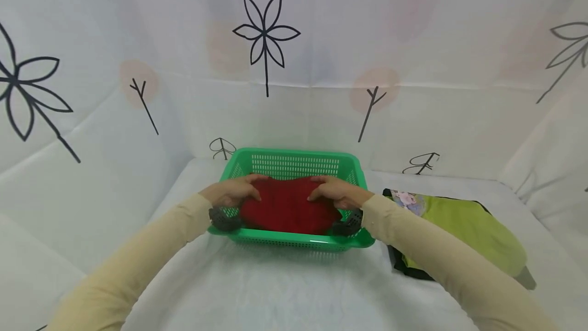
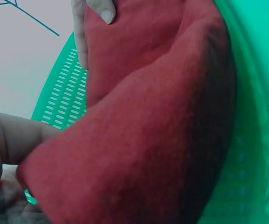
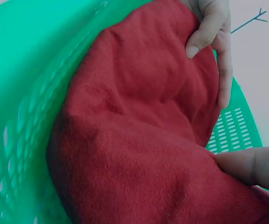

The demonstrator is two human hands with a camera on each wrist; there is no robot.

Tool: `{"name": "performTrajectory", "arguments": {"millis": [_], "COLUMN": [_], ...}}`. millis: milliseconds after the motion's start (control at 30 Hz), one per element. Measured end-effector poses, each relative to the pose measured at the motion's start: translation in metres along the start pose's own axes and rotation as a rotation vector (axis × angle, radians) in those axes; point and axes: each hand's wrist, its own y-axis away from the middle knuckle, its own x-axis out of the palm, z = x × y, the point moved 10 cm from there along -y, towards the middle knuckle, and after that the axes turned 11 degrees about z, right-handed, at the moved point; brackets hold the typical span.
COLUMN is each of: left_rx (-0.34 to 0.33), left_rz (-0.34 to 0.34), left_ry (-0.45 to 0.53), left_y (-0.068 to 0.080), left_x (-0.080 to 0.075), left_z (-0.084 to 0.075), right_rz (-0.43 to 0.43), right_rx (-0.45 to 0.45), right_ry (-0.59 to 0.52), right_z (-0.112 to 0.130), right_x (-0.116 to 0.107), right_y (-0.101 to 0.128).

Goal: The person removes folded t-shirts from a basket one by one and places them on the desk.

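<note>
A green basket (image 1: 294,160) is set at the centre of the white-covered table (image 1: 285,290), and a folded red cloth (image 1: 287,206) lies inside it. The cloth's left edge is gripped by the left hand (image 1: 234,190) and its right edge by the right hand (image 1: 337,192), both arms stretched forward. A thumb (image 3: 251,165) pressed on the cloth shows only in the right wrist view. A yellow-green garment (image 1: 464,226), to the right, is seen only from the head.
</note>
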Motion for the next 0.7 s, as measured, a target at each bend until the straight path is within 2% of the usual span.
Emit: {"name": "performTrajectory", "arguments": {"millis": [200,400,700], "left_rx": [0.024,0.052,0.132], "left_rz": [0.009,-0.008,-0.006], "left_ry": [-0.009,-0.006,0.018], "left_y": [0.006,0.014,0.025], "left_x": [-0.003,-0.004,-0.004], "left_z": [-0.013,-0.027,-0.051], "right_rz": [0.011,-0.003,-0.097], "right_rx": [-0.003,-0.059,-0.163], "right_ry": [-0.050,-0.017,0.000], "right_z": [0.010,0.024,0.046], "right_x": [-0.001,-0.006,-0.017], "right_y": [0.006,0.013,0.032]}}
